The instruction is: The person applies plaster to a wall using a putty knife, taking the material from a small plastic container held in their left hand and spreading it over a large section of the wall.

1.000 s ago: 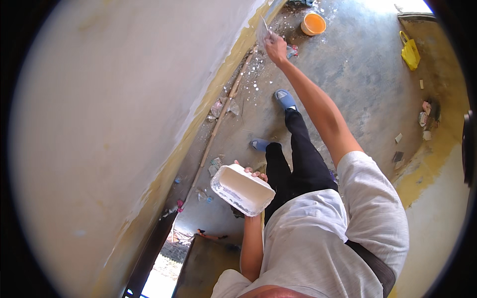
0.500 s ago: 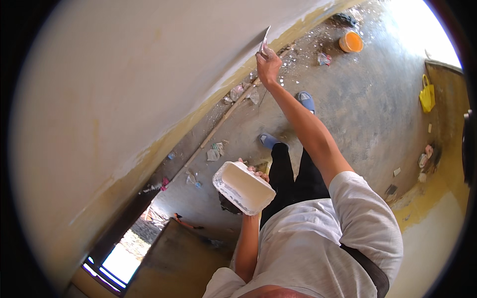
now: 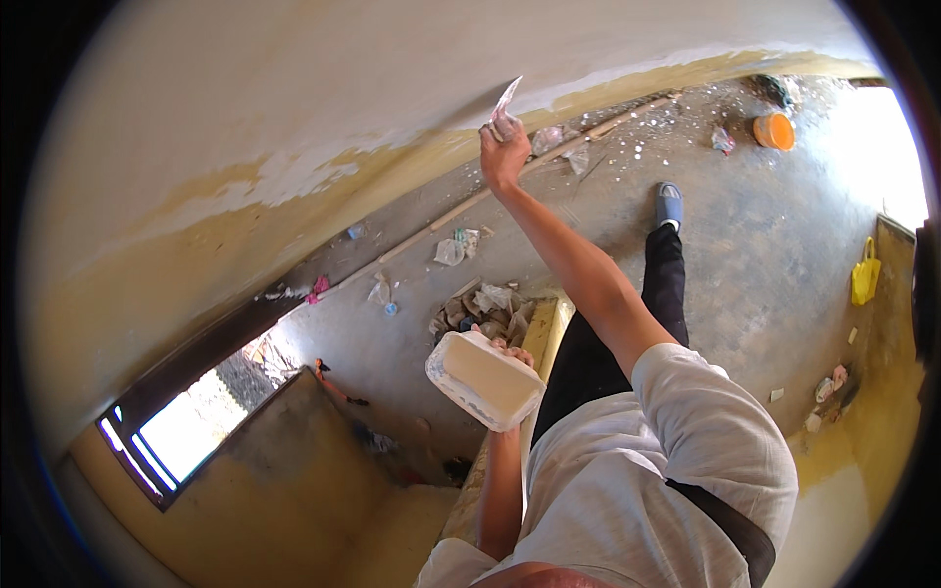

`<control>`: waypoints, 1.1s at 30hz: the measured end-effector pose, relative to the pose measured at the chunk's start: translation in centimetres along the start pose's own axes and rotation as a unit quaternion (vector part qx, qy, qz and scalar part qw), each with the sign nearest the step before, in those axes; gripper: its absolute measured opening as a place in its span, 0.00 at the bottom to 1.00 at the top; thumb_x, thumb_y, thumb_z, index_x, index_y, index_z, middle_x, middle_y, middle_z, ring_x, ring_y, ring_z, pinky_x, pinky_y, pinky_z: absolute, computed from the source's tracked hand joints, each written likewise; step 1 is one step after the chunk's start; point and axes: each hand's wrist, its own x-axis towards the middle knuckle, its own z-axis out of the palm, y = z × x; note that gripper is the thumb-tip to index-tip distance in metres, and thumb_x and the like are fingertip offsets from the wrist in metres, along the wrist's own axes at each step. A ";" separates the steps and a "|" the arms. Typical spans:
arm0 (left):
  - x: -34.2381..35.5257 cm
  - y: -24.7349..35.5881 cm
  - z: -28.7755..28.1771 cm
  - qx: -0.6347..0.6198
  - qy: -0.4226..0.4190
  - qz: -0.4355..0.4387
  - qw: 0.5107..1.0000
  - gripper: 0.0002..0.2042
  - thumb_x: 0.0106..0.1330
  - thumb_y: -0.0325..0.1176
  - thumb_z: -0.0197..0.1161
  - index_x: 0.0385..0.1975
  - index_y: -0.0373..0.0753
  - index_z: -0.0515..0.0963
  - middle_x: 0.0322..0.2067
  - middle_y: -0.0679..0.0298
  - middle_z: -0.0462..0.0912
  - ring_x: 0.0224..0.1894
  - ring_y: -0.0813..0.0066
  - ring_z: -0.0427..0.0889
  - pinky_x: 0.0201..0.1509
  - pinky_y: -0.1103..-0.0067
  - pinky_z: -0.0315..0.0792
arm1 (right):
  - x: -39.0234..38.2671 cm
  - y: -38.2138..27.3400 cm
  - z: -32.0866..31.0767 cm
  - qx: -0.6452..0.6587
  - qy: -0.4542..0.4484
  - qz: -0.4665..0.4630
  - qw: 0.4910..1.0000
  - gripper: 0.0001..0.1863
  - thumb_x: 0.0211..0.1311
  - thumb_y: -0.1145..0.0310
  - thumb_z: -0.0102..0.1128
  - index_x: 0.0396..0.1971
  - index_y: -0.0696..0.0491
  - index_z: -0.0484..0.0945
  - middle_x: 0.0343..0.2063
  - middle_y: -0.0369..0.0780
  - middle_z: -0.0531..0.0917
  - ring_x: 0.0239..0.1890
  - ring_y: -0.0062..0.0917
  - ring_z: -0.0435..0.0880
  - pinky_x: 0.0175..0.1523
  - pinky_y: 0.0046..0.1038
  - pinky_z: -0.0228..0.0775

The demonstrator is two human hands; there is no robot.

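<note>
My right hand [image 3: 504, 155] is raised at the wall, its fingers closed round a putty knife [image 3: 507, 98] whose thin, whitish blade stands edge-on close to the wall surface. Whether the blade touches the wall I cannot tell. The wall [image 3: 323, 88] is coated pale above, with ragged white smears over a yellowish band lower down. In front of my body my left hand [image 3: 518, 353] grips a white rectangular tray [image 3: 487, 378] from beneath and along its far side. The tray's rim is crusted with white, and a pale layer covers its inside. Most of my left palm is hidden under it.
A long pole [image 3: 441, 220] lies along the wall's foot among plastic scraps. Crumpled sacks [image 3: 495, 309] lie beside a low yellow ledge [image 3: 551, 328]. Farther right are an orange bucket [image 3: 774, 131] and a yellow bag [image 3: 865, 274]. A window opening [image 3: 201, 416] is lower left.
My body and view have shifted leftward along the wall, bringing the sacks and ledge into sight. The right hand with the putty knife sits over a different stretch of wall; both grips stay the same.
</note>
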 end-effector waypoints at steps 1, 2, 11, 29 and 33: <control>-0.9 0.9 0.2 -0.001 -0.001 0.006 1.000 0.27 0.72 0.51 0.52 0.70 0.60 0.62 0.48 0.58 0.75 0.49 0.65 0.74 0.65 0.66 0.59 | -2.2 -0.3 1.2 0.002 -0.005 0.001 1.000 0.22 0.47 0.76 0.65 0.47 0.58 0.82 0.38 0.48 0.81 0.41 0.42 0.82 0.49 0.35 0.72; -1.8 1.8 0.6 0.007 -0.002 0.011 1.000 0.27 0.71 0.51 0.53 0.70 0.60 0.62 0.48 0.58 0.75 0.49 0.65 0.74 0.65 0.66 0.59 | -4.4 -0.6 2.2 -0.005 -0.029 -0.015 0.999 0.23 0.48 0.76 0.65 0.48 0.59 0.81 0.39 0.49 0.82 0.41 0.41 0.82 0.48 0.34 0.73; 0.4 2.6 -2.4 -0.030 -0.037 0.003 0.999 0.28 0.71 0.51 0.55 0.70 0.60 0.61 0.50 0.58 0.75 0.51 0.64 0.74 0.67 0.66 0.59 | -7.6 3.0 -4.0 0.203 -0.186 0.253 0.927 0.18 0.64 0.77 0.50 0.54 0.63 0.74 0.44 0.46 0.84 0.43 0.33 0.86 0.51 0.32 0.79; 2.2 -11.7 5.1 0.081 -0.018 -0.185 0.979 0.23 0.74 0.49 0.49 0.69 0.62 0.63 0.49 0.63 0.77 0.51 0.66 0.75 0.68 0.65 0.58 | 15.6 0.6 -42.3 0.207 0.015 0.308 0.928 0.13 0.69 0.72 0.44 0.50 0.57 0.73 0.42 0.42 0.83 0.42 0.30 0.85 0.50 0.35 0.79; 2.3 -16.5 6.6 0.102 -0.037 -0.223 0.969 0.26 0.72 0.49 0.53 0.70 0.65 0.61 0.50 0.63 0.75 0.52 0.67 0.73 0.68 0.63 0.56 | 24.2 -0.1 -45.3 0.218 0.036 0.302 0.927 0.11 0.68 0.73 0.48 0.46 0.56 0.76 0.39 0.40 0.84 0.41 0.29 0.85 0.48 0.32 0.80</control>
